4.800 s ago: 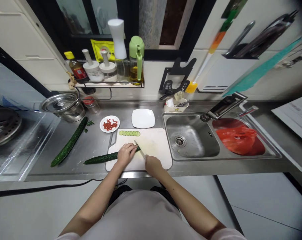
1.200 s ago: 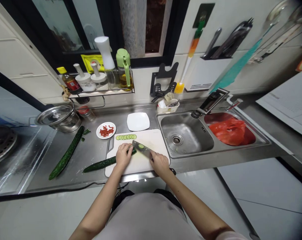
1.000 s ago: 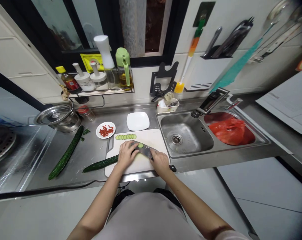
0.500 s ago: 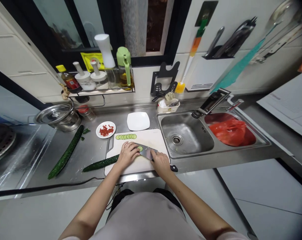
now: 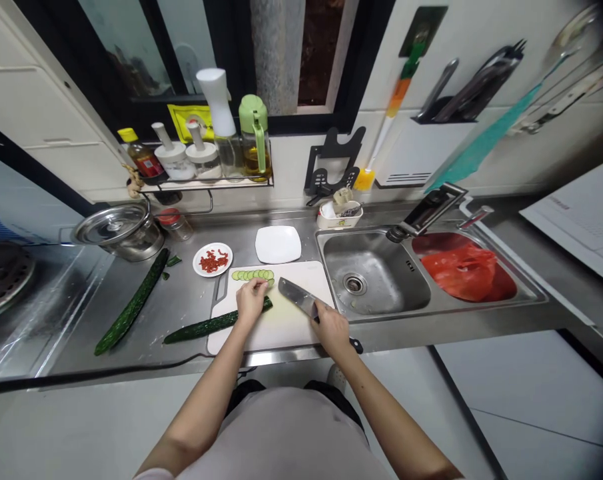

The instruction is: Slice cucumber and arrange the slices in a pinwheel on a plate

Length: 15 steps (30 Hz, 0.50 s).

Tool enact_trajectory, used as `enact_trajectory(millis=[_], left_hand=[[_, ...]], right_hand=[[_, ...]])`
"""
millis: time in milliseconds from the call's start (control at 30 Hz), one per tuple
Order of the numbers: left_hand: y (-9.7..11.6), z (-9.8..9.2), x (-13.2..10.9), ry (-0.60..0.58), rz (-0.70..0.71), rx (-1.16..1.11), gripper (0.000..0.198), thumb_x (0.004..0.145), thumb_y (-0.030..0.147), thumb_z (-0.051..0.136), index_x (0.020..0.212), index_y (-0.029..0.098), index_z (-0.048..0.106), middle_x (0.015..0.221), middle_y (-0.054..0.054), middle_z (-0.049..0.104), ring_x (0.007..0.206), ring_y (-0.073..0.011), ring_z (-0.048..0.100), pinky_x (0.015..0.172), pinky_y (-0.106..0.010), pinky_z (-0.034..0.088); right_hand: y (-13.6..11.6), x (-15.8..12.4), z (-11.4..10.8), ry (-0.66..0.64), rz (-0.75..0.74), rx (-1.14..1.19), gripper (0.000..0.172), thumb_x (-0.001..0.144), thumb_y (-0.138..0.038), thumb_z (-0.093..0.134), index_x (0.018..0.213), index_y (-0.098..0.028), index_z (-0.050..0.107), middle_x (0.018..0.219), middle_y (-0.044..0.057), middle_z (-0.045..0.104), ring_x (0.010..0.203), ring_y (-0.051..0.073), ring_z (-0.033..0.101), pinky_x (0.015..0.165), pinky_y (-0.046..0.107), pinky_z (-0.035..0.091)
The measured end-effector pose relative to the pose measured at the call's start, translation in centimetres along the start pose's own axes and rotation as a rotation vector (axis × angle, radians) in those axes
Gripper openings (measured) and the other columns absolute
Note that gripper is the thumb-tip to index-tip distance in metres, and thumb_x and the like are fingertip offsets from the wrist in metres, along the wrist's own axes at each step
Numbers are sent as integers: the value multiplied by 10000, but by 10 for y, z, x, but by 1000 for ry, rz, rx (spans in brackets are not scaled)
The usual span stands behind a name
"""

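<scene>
My right hand [image 5: 331, 327] is closed round the black handle of a kitchen knife [image 5: 297, 297], whose blade slants up and left over the white cutting board [image 5: 291, 330]. My left hand [image 5: 251, 300] pinches a cucumber slice [image 5: 270, 283] at the right end of a row of overlapping cucumber slices [image 5: 248, 275]. Under that hand lies a cut cucumber [image 5: 201, 329], its dark tip off the board and its cut end near the board's middle. A whole cucumber [image 5: 134, 307] rests on the steel counter to the left.
Behind the board stand a white square plate [image 5: 278, 245] and a small plate [image 5: 201, 266] with red chopped pieces. A steel sink [image 5: 381, 267] adjoins on the right, with a red plastic bag [image 5: 461, 270] in its second basin. A lidded pot [image 5: 124, 233] is at the back left.
My left hand has moved from the cucumber's cut end up to the slice row with a slice. The knife has come away to the right, off the cucumber.
</scene>
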<state>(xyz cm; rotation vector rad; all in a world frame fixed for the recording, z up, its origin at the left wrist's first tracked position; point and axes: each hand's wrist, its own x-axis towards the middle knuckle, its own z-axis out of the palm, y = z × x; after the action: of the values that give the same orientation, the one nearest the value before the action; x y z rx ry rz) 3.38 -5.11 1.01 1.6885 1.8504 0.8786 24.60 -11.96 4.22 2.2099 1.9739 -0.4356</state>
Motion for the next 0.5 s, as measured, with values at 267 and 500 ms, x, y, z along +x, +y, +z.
enact_trajectory(millis=[267, 500], left_hand=[[6, 24, 51, -138, -240, 170, 148, 842, 322, 560, 883, 259, 688, 884, -13, 732, 917, -221, 637, 881, -361, 372], [9, 32, 72, -186, -209, 366, 183, 830, 276, 525, 828, 249, 706, 902, -68, 725, 973, -269, 602, 885, -405, 323]], right_hand=[[14, 7, 8, 3, 108, 76, 289, 884, -359, 530, 1142, -230, 553, 1050, 69, 682, 970, 202, 626, 762, 263, 394], [21, 9, 15, 10, 110, 85, 282, 890, -370, 520, 1131, -228, 560, 1012, 70, 688, 942, 197, 636, 725, 257, 384]])
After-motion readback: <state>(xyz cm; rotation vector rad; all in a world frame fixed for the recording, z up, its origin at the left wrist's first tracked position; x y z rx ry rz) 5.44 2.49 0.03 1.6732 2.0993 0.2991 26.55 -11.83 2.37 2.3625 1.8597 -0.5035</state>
